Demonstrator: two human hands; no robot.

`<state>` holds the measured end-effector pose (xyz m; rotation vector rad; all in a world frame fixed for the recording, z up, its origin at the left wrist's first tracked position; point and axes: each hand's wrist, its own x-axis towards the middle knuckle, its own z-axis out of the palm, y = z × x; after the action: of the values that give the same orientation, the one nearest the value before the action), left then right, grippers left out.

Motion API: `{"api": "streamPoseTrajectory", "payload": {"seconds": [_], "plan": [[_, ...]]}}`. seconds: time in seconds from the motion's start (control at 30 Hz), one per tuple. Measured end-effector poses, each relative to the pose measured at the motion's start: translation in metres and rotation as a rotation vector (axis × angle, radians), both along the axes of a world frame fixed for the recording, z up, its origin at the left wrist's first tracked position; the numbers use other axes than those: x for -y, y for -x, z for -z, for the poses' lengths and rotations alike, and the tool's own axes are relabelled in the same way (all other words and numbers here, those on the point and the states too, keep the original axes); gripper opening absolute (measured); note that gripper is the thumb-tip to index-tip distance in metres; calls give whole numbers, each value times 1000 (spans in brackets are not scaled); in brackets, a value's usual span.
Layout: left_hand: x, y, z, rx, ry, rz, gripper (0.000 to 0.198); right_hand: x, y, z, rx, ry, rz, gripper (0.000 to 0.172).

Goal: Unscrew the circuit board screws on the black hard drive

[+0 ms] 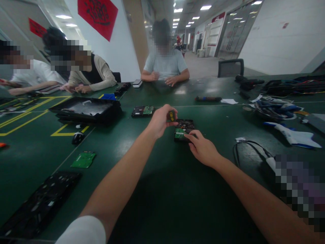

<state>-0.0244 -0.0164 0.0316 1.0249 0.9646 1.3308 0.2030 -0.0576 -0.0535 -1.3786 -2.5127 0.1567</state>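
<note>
Left hand (159, 120) grip closed on a small yellow-marked screwdriver (172, 116), held roughly upright just above the hard drive (185, 124). Right hand (201, 147) is loose, its fingertips on the drive's near edge. The drive lies flat on the tabletop (162, 189), board up, long axis away from the person. A second drive (142, 110) lies left of the grip and a black tray (86, 110) farther left. Nothing is between them.

A big green table (228, 122) sits below. White wall (279, 40) at right, red sign (98, 15) upper left, lights (205, 7) on top.
</note>
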Motion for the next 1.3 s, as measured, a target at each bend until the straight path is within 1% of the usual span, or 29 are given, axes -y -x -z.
{"api": "streamPoseTrajectory", "payload": {"seconds": [0.3, 0.5, 0.6, 0.7, 0.83, 1.0, 1.13, 1.23, 1.3], "plan": [[-1, 1, 3, -6, -25, 24, 19, 0, 1, 1, 11, -5, 4, 49], [2, 0, -1, -39, -10, 24, 18, -1, 0, 4, 2, -11, 2, 50], [2, 0, -3, -15, 10, 18, 16, -2, -1, 5, 2, -19, -6, 49], [4, -1, -5, 16, 17, 12, 15, -2, -1, 5, 16, -16, 0, 50], [6, -3, -8, -17, 42, 9, 16, -2, 0, 3, 28, -8, 0, 51], [6, -7, -6, -23, -11, 11, 19, 0, 1, 1, 31, 2, 10, 51], [8, -9, -5, -73, -30, -14, 23, 1, 2, 0, 36, 0, 5, 51], [9, -9, -9, -129, -35, -68, 19, 1, 3, -1, 57, 1, 17, 52], [7, -10, -13, -172, -56, -62, 16, 2, 4, -3, 73, 5, 26, 53]]}}
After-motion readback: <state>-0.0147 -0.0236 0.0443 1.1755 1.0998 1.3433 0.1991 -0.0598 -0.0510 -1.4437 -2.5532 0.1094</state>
